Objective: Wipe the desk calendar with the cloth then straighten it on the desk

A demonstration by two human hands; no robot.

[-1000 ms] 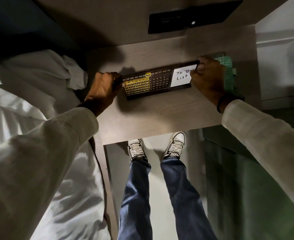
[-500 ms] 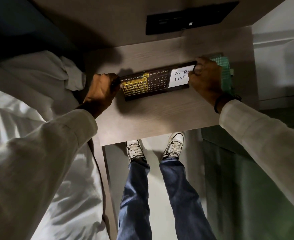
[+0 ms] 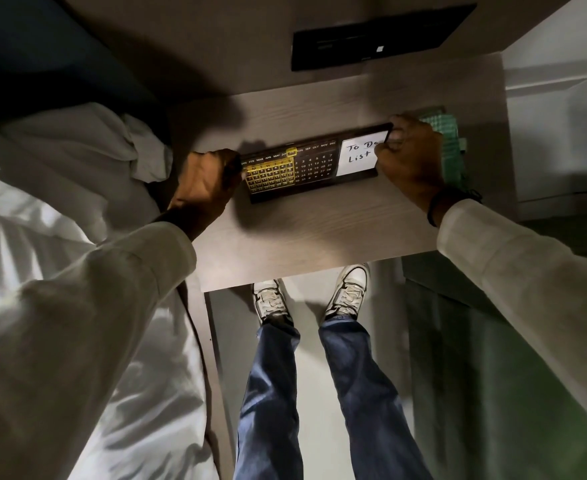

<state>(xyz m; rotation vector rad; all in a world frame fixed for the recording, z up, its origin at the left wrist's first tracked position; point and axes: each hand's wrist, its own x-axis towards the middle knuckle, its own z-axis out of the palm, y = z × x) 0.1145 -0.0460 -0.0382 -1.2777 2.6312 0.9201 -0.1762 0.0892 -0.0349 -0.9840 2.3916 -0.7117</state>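
A dark, wide desk calendar [image 3: 314,166] stands on the light wooden desk [image 3: 313,233], with a yellow date slider on its left half and a white "To Do List" card on its right. My left hand [image 3: 207,183] grips its left end. My right hand [image 3: 411,155] grips its right end and covers part of the card. A green checked cloth [image 3: 449,143] lies on the desk just behind and to the right of my right hand, partly hidden by it.
A black rectangular panel [image 3: 375,36] sits in the wall above the desk. White bedding [image 3: 60,188] is bunched against the desk's left side. My legs and white shoes [image 3: 347,289] stand at the desk's front edge. A white cabinet [image 3: 558,133] is at the right.
The calendar and both hands have shifted slightly toward the desk's back; both hands keep their hold on its ends.
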